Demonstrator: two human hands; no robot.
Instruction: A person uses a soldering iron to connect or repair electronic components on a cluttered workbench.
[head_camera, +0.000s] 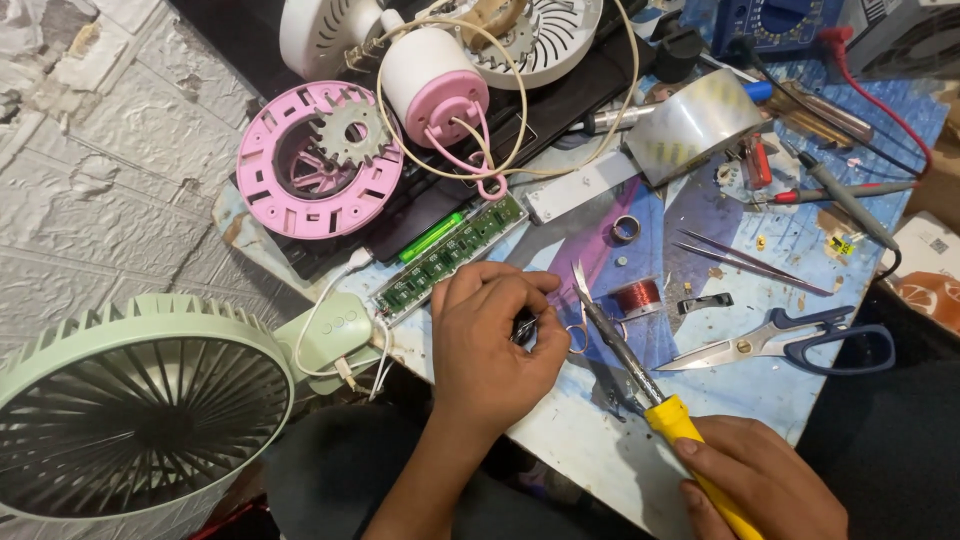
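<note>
a: how's the light?

b: bright and even from above, colours clean on the blue work mat. soft shadows only, a dark pool under the left hand.

a: glare?

b: a pale sheen on the roll of clear tape and on the white motor housing.

a: sharpness?

b: crisp mid-frame. the green fan at the lower left looks stretched by the wide lens, and the far corners go a bit soft.
</note>
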